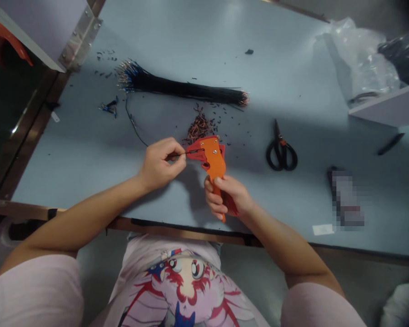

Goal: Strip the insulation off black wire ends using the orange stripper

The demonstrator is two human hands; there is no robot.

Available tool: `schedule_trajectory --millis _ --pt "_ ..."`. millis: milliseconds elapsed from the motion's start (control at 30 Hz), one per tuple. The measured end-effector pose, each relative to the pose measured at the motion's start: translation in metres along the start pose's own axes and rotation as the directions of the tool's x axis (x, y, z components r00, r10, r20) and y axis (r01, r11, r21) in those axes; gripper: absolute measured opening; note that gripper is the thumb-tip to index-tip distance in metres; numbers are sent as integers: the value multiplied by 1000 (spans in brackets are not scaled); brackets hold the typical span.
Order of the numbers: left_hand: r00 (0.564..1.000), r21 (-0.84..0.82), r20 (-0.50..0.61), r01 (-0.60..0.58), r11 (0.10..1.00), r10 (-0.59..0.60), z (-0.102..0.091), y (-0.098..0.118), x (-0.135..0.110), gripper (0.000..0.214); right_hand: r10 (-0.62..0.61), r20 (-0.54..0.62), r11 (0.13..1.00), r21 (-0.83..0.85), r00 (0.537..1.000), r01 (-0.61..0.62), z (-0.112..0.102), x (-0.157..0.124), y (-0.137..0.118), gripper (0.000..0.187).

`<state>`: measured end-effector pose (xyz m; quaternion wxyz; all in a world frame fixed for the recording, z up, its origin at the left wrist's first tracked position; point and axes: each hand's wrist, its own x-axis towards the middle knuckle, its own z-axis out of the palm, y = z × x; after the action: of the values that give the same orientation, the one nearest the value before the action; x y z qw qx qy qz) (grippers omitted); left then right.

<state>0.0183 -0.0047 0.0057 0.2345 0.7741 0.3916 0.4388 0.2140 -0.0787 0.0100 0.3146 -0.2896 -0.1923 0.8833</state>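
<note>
- Nearest, the right hand [230, 195] curls round the handles of an orange stripping tool [213, 154], seemingly so its head points to 9 o'clock; how hard it squeezes I cannot tell.
- From that head, the left hand [163, 163] sits at about 9 o'clock, thumb and fingers pinching a black wire [138, 135] close to its end, probably to steady the tip at the jaws.
- The wire thus lies between the hands at its tip; the rest trails from the left hand toward 11 o'clock.
- At 3 o'clock from the tool, black-handled scissors [282, 152] rest apart on the desk [245, 190].
- Just past the tool, at 12 o'clock, clippings [199, 127] are heaped.
- Farther, at 11 o'clock, a wire bundle [184, 88] lies crosswise, perhaps for easy reach.
</note>
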Motion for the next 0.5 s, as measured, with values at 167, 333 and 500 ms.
schedule_trajectory --millis 167,333,500 --pt "1000 -16 14 -8 1000 8 -1 -4 -3 11 12 -61 1000 -11 998 -12 0 -2 2 29" --pt "998 -24 54 47 999 -45 -2 -6 -3 10 21 -113 998 -56 993 -28 -2 0 3 32" --pt "992 -62 78 103 993 -98 -1 -7 -5 10 11 -143 996 -87 990 -24 3 1 3 34"
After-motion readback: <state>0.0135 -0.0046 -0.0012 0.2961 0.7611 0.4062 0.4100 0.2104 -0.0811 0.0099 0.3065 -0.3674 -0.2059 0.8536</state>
